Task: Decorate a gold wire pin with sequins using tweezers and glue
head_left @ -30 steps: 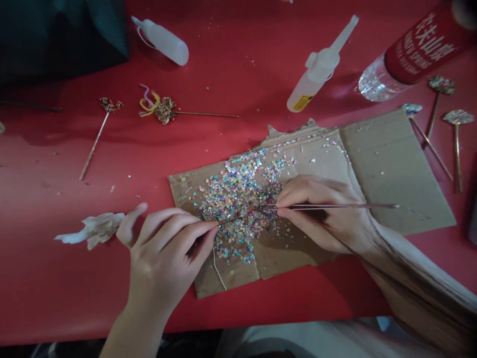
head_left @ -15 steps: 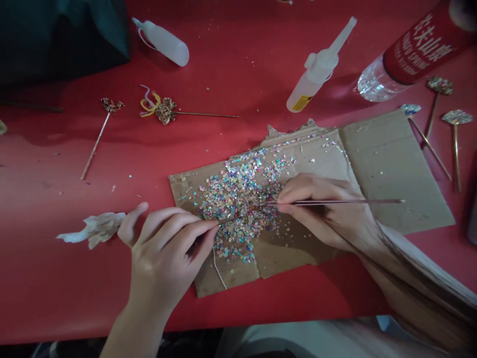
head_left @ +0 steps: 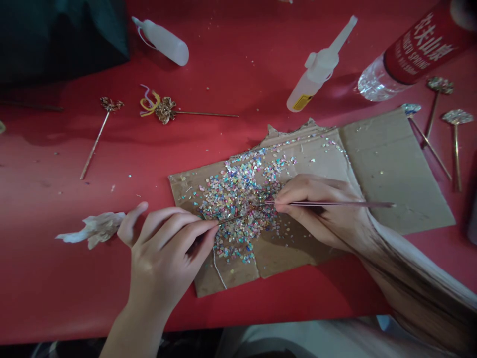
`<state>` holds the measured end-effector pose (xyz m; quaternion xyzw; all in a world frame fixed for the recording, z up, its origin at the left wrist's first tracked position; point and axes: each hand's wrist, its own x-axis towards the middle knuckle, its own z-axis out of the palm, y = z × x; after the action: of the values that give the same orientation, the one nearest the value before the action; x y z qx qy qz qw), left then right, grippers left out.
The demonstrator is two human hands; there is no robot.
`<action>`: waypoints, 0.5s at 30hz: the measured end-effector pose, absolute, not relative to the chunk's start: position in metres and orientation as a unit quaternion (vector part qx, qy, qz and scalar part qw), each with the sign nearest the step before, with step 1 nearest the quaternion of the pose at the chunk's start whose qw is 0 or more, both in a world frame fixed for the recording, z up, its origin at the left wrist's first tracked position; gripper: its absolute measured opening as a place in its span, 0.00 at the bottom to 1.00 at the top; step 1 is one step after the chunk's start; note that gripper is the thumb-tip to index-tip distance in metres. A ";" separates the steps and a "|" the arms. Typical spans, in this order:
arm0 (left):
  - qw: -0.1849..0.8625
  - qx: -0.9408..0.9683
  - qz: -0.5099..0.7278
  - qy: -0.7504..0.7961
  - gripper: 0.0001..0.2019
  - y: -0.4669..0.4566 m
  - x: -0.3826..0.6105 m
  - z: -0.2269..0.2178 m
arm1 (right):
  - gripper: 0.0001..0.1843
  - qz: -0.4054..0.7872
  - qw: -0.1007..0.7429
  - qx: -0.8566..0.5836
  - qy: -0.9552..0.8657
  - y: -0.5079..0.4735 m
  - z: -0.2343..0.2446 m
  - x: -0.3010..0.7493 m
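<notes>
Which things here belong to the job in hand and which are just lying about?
In use:
thin stick in left hand
tweezers in right hand
colourful flakes
cardboard beneath

Seemingly lying about:
crumpled tissue
water bottle
decorated sticks
dark object
two squeeze bottles, possibly supplies

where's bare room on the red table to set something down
Free: the red table below the crumpled tissue, left of the left hand; also, lightly specked, between the plain bottle and the yellow-labelled bottle. Crowded: the cardboard, with flakes and the right hand, and the far right, with the water bottle and gold sticks.
</notes>
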<state>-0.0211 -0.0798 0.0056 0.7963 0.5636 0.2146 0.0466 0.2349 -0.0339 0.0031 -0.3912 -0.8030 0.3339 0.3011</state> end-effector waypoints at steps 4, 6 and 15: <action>0.051 0.796 0.213 0.564 0.05 -0.080 -0.021 0.005 | 0.03 0.339 0.301 -0.390 -0.802 -0.034 0.003 0.235; 0.055 0.794 0.213 0.567 0.05 -0.080 -0.021 0.005 | 0.03 0.336 0.298 -0.393 -0.802 -0.034 0.003 0.236; 0.052 0.792 0.215 0.568 0.05 -0.080 -0.020 0.006 | 0.03 0.324 0.291 -0.397 -0.808 -0.034 0.004 0.235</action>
<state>-0.0200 -0.0795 0.0055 0.7924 0.5684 0.2153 0.0523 0.2351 -0.0335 0.0040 -0.3970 -0.8079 0.3243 0.2906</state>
